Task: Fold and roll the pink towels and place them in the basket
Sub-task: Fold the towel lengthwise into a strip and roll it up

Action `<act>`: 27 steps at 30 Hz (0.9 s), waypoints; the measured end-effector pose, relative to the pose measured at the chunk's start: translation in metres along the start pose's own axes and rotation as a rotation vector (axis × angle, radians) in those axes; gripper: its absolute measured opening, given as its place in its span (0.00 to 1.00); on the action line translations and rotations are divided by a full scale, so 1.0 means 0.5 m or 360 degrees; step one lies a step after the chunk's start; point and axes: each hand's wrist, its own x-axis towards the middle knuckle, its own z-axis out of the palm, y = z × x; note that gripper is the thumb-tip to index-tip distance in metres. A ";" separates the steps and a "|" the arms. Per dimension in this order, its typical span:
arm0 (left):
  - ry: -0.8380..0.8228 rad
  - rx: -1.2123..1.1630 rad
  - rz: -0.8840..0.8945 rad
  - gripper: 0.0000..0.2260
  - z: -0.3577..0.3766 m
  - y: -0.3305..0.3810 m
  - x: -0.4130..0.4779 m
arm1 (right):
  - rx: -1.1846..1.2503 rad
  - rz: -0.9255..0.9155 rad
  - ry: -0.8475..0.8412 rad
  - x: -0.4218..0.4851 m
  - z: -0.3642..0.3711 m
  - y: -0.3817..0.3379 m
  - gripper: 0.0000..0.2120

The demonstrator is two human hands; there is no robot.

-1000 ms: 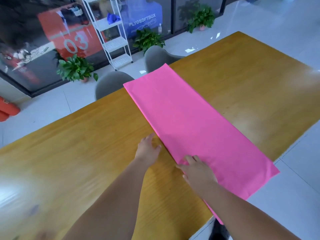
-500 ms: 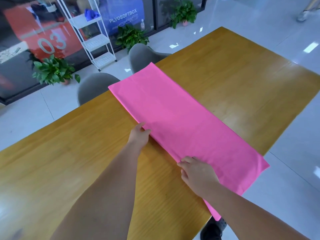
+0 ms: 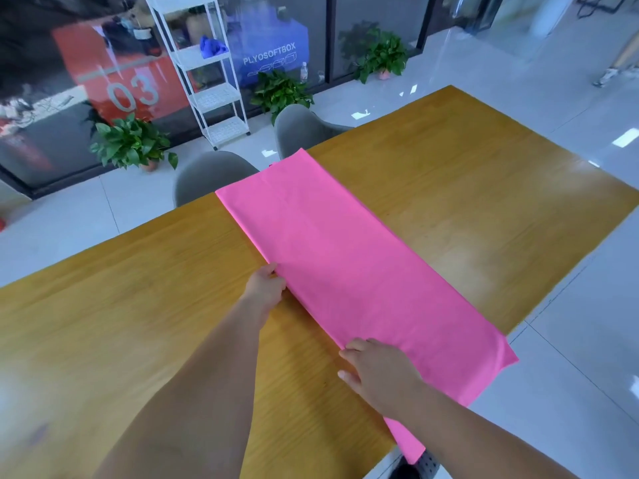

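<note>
A pink towel (image 3: 349, 271), folded into a long strip, lies flat across the wooden table (image 3: 138, 292). Its far end reaches the table's far edge and its near end hangs over the near edge. My left hand (image 3: 266, 288) grips the towel's left long edge about midway, with the fingertips hidden under the cloth. My right hand (image 3: 377, 368) holds the same edge closer to me, fingers curled at the fold. No basket is in view.
Two grey chairs (image 3: 211, 174) stand at the table's far side. Behind them are potted plants (image 3: 131, 143), a white shelf rack (image 3: 207, 74) and a glass wall. Bare wood (image 3: 484, 188) lies on both sides of the towel.
My left hand slid farther along the towel's left edge and closed on it. My right hand stayed at the edge near me. The camera view shifted.
</note>
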 end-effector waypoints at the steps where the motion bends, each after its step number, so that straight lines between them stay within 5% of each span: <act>1: 0.0016 -0.0010 0.0003 0.26 -0.002 0.002 -0.008 | 0.0035 -0.0012 0.0015 -0.005 0.001 0.002 0.27; 5: 0.0024 -0.0084 0.0059 0.25 0.003 0.036 -0.039 | 0.0183 0.0026 0.0076 -0.018 -0.012 0.019 0.29; 9: -0.0020 -0.0213 0.0091 0.27 0.026 0.077 -0.062 | 0.0452 0.0113 0.0224 -0.032 -0.037 0.056 0.47; 15: -0.0075 -0.0316 0.0138 0.23 0.075 0.144 -0.058 | 0.0645 0.0155 0.0364 -0.042 -0.099 0.134 0.20; 27: -0.0031 -0.0518 0.0168 0.30 0.249 0.289 -0.040 | 0.1151 0.0125 0.0424 -0.027 -0.187 0.361 0.20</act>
